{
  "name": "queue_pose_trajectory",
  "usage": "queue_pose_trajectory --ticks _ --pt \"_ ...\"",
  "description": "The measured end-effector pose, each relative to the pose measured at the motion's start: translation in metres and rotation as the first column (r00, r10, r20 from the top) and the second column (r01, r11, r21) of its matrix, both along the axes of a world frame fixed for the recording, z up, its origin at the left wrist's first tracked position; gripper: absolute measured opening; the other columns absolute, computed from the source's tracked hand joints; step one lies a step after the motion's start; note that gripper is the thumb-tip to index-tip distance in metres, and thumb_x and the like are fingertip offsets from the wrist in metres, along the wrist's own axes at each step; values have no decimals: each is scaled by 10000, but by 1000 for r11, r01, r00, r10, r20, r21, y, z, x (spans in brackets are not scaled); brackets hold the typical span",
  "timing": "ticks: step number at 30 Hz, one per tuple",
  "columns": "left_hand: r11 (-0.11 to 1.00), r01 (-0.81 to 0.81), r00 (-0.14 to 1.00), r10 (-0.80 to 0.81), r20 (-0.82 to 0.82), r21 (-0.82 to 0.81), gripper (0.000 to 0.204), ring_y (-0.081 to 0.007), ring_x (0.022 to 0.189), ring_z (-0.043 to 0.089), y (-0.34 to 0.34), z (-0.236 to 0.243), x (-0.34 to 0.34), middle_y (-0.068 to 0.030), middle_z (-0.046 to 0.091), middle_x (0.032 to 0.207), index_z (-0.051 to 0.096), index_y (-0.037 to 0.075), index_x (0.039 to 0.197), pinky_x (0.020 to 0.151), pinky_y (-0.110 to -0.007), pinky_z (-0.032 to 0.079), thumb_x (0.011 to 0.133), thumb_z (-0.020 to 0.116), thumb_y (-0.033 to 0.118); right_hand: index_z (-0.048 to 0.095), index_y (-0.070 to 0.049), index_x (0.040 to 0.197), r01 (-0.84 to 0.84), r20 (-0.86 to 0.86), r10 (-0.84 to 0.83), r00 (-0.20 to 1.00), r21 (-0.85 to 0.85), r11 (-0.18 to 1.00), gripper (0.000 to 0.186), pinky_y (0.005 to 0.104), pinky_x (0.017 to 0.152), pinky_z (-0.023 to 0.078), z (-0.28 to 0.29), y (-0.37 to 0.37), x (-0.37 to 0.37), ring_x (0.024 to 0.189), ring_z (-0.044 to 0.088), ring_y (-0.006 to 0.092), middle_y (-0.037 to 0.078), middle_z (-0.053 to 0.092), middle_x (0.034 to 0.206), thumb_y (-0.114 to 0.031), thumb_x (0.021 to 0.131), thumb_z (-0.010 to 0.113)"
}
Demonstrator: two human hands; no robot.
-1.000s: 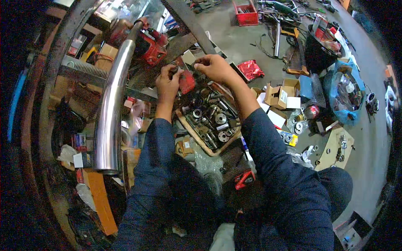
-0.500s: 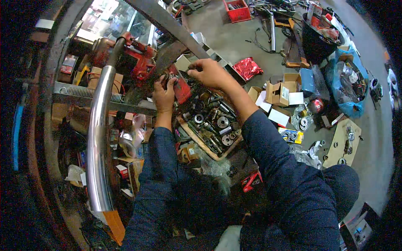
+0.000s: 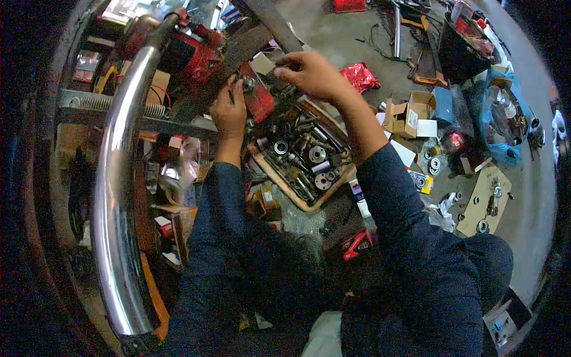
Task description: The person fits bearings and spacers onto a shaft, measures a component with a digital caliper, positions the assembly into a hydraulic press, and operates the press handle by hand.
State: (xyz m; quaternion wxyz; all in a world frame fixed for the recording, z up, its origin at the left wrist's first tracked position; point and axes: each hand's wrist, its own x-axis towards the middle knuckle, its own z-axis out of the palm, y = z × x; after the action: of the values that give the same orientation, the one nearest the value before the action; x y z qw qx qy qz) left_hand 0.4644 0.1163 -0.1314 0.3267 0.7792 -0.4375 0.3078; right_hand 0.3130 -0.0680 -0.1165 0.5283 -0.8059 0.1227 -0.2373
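My left hand [image 3: 229,116] is raised beside a red metal block [image 3: 258,100], its thumb and fingers drawn together at a small metal piece [image 3: 248,83]. Whether that piece is in the fingers or fixed to the block, I cannot tell. To the right, and a little farther off, my right hand [image 3: 315,76] has its fingers curled with the thumb against them. Something dark shows at its fingertips, too small to name. Below both hands lies a wood-rimmed tray [image 3: 275,185] full of bearings, bushings, pins and flanged rings.
A thick shiny steel tube [image 3: 116,196] runs down the left side, near a coil spring [image 3: 116,107]. Open cardboard boxes [image 3: 404,121], a bottle [image 3: 455,141] and a blue bag [image 3: 505,152] lie on the right. A red-handled tool [image 3: 357,244] rests nearer me.
My view has shifted, so most things sit higher in it. The right hand has drawn slightly away from the left, widening the gap between their fingertips. The left stays beside the red block.
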Motion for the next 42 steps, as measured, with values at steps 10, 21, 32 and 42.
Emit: queue_pose_trajectory --ticks 10,21,32,42 --pt "975 -212 964 196 -180 -72 329 -259 683 674 -4 7 -14 -116 697 750 684 33 805 659 -378 511 823 770 350 638 7 1195 1 30 -3 1000 51 999 386 291 847 492 28 -16 -52 933 632 139 92 704 1027 -276 932 641" --pt "953 -262 954 231 -192 -151 421 -284 608 634 -6 7 -16 -105 656 662 637 34 685 622 -383 490 746 815 411 664 7 1146 -107 -222 147 964 182 977 399 313 822 505 -17 -31 -102 892 649 173 93 715 1016 -328 930 645" --pt "945 -266 946 218 -239 -188 426 -231 571 588 -8 9 -19 -81 624 619 625 47 672 610 -366 470 752 812 421 714 -13 813 -491 -650 311 693 -110 864 249 436 672 529 -184 45 -92 719 669 349 211 691 843 -259 799 681" --pt "944 -241 956 191 -222 -226 407 -243 590 599 -5 9 -19 -99 646 648 625 43 679 622 -378 474 722 840 385 677 -42 858 -428 -647 21 762 -479 767 195 469 698 557 -217 74 -116 822 688 369 186 691 860 -204 845 569"
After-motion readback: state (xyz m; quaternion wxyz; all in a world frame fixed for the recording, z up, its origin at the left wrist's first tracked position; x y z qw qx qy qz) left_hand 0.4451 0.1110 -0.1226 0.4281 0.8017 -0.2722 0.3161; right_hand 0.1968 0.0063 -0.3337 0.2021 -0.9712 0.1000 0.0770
